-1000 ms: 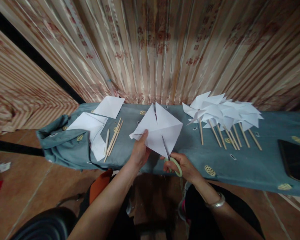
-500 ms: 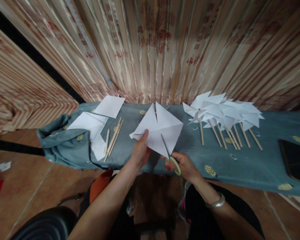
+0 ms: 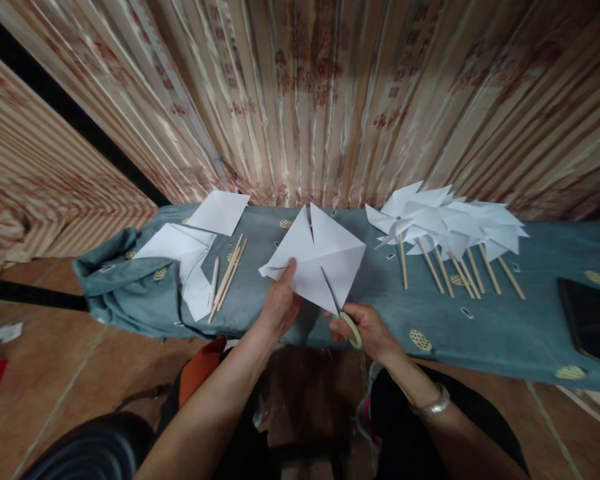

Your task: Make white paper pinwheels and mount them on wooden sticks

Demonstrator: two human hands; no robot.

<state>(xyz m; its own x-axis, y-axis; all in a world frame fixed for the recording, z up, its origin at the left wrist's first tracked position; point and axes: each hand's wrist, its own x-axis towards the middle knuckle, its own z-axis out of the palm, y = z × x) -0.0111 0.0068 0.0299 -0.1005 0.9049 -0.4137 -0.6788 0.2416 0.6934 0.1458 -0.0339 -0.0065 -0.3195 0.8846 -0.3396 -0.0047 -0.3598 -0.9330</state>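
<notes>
My left hand (image 3: 282, 300) grips a white square of paper (image 3: 325, 250) at its near left side, thumb on top and fingers underneath. The sheet is held corner-up over the table, with slits running in from its far and left corners. My right hand (image 3: 363, 328) is closed around the pale green handles of a pair of scissors (image 3: 351, 329). Their blade lies across the near corner of the paper, pointing toward its middle. To the right rest several white paper pinwheels (image 3: 445, 220) on wooden sticks, overlapping one another.
On the left lie a single paper square (image 3: 220, 212), more white sheets (image 3: 173, 243) partly under a cloth fold, loose wooden sticks (image 3: 229, 280) and a white pencil-like stick (image 3: 214, 281). A dark phone (image 3: 587, 320) sits at the right of the cloth-covered table (image 3: 380, 313). Pleated curtains (image 3: 325, 100) hang behind.
Almost nothing differs. The paper, the scissors and both hands have shifted only very slightly; the scissors stay at the near corner of the sheet.
</notes>
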